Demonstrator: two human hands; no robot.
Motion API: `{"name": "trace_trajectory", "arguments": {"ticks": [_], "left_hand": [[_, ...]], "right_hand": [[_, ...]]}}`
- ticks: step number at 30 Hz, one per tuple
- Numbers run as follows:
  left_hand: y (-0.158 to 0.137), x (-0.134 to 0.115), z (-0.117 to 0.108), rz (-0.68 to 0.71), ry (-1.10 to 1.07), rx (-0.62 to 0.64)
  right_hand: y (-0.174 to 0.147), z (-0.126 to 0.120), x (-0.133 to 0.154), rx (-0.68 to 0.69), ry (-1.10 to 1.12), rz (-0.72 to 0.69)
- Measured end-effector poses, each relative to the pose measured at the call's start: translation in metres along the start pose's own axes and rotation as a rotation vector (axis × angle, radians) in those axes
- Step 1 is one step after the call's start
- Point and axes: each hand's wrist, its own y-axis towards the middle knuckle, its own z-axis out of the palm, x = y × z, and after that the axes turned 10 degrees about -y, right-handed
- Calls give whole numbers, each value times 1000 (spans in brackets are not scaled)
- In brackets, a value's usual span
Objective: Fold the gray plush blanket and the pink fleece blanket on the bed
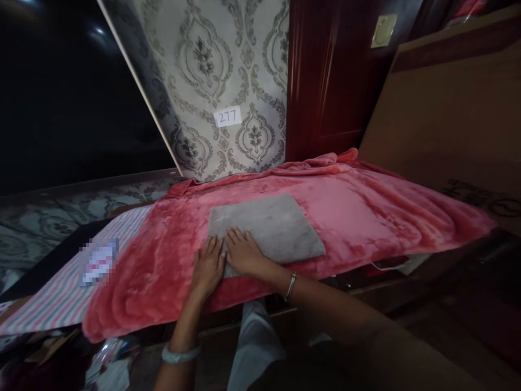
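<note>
A grey cloth point(277, 228), folded into a flat rectangle with a soft nap, lies on a pink plush blanket point(345, 212). Flat on the cloth's left part rests my right hand point(243, 252), fingers stretched out. My left hand point(209, 266) lies beside it at the cloth's left edge, also flat, its fingertips pointing away from me. The two hands touch or nearly touch near the index fingers. Neither one grips anything. A bangle circles each wrist.
Left of the blanket is a striped cloth point(57, 293) with a blurred item point(99, 263) on it. A dark television screen point(73, 98) stands behind at left, a large cardboard box point(456, 119) at right. A paper marked 277 point(228, 116) sticks to the patterned wall.
</note>
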Motion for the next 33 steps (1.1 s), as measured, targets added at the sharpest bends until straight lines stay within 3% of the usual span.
{"name": "trace_trajectory", "arguments": {"ticks": [3, 7, 15, 22, 26, 28, 33], "left_hand": [[-9, 5, 16, 26, 1, -5], [-8, 11, 23, 47, -28, -31], [-8, 16, 23, 48, -81, -48], [-8, 14, 21, 43, -85, -45], [-8, 14, 23, 31, -92, -53], [-8, 14, 24, 27, -96, -56], [-10, 11, 22, 12, -92, -50]], "right_hand": [[-6, 9, -5, -6, -13, -9], [-27, 6, -38, -2, -43, 37], [-112, 1, -126, 12, -166, 393], [-155, 19, -176, -33, -181, 545], [-137, -5, -179, -168, -172, 571], [-111, -21, -162, -200, -144, 454], [-17, -40, -89, -97, -41, 120]]}}
